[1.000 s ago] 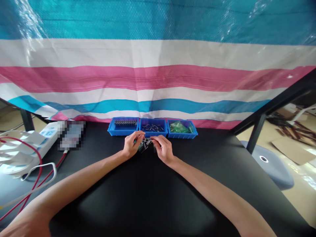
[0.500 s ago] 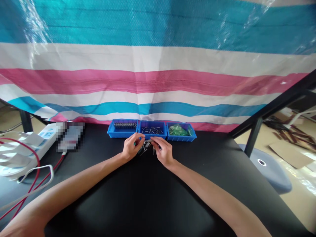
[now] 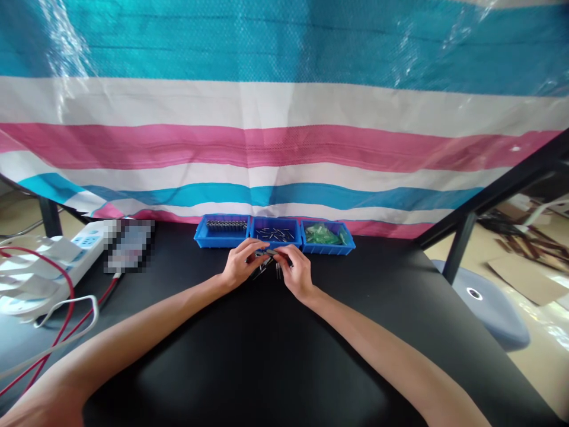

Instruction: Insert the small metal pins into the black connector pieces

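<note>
My left hand (image 3: 237,270) and my right hand (image 3: 297,273) meet over the black table (image 3: 267,356), just in front of the middle blue bin (image 3: 276,232). Both pinch a small metal pin (image 3: 265,253) between their fingertips. More small dark pins (image 3: 267,270) lie loose on the table under the hands. The left blue bin (image 3: 222,231) holds a row of dark parts. The middle bin holds loose metal pins. The right blue bin (image 3: 328,235) holds green pieces.
A striped pink, white and teal tarp (image 3: 284,118) hangs behind the bins. A white power strip (image 3: 57,255) with red and white cables (image 3: 62,308) lies at the left. A black frame leg (image 3: 457,249) and a grey round stool (image 3: 484,302) stand at the right.
The fingertips of both hands have drawn together on a small pin and lifted it a little. The view has shifted slightly.
</note>
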### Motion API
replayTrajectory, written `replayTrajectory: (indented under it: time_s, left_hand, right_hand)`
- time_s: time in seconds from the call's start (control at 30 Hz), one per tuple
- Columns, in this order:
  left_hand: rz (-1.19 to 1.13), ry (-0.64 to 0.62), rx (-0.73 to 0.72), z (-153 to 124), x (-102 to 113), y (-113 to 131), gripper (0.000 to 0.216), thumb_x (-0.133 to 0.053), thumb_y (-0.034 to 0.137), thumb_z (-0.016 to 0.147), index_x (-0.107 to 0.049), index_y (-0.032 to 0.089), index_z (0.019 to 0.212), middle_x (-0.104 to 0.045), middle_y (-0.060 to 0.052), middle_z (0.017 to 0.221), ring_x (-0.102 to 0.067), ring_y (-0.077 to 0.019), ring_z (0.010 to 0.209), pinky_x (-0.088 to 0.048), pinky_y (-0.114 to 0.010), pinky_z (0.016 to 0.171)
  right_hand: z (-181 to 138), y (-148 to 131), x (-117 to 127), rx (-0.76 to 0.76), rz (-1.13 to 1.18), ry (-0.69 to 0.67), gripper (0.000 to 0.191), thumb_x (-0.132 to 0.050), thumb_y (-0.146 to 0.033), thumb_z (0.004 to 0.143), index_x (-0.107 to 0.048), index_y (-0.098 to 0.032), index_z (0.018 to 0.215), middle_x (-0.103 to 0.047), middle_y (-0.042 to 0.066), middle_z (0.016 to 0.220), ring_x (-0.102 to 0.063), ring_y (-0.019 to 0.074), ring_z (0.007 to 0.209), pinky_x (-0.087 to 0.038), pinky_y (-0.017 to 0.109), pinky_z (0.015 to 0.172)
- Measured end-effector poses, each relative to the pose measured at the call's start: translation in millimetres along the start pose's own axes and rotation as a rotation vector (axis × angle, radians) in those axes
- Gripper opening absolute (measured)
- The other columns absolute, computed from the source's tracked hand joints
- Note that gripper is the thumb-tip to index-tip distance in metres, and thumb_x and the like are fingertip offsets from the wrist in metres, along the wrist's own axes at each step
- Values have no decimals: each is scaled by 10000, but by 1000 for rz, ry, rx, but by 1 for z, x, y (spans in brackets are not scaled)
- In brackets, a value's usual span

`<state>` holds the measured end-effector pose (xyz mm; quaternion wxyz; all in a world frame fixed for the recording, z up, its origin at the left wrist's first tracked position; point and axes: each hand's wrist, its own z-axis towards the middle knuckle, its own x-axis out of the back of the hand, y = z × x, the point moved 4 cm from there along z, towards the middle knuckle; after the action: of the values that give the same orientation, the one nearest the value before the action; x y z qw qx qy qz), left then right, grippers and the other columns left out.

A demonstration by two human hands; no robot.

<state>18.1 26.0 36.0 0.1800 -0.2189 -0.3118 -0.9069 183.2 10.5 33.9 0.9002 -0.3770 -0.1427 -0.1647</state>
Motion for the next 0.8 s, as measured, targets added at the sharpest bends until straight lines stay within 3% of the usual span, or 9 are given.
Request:
replayTrajectory:
  time_s: [0.23,0.37,0.5,0.8]
  left_hand:
    - [-19,5,-80,2,0,4,139,-601,234,875,-653,172,988,-667,-66,907,-630,-119,772,-510,-183,606]
    - [-24,20,-57,1,0,2,122,-606,215,870,-641,171,979,-671,-62,898,-634,-136,817,-528,-227,716]
    - [-42,7,-34,1,0,-1,119,-595,221,878,-637,171,977,-668,-63,891,-628,-141,812,-521,-238,719]
    - [-27,2,-40,0,2,1,112,-572,231,893,-645,151,867,-651,-45,789,-600,-120,712,-490,-215,666]
  right_hand:
    - [-1,2,-1,-30,-7,-8,104,-560,-282,914,-619,-196,922,-620,38,832,-596,147,706,-509,269,670]
    - [0,1,0,-23,9,9,154,-571,-285,905,-601,-215,1038,-606,30,834,-587,144,680,-518,277,668]
    - [0,0,0,1,36,-2,211,-564,-240,906,-583,-228,1115,-587,27,840,-579,137,679,-520,271,660]
    - [0,-3,-3,26,52,-47,144,-554,-215,909,-606,-212,1043,-600,53,910,-597,147,763,-521,273,697]
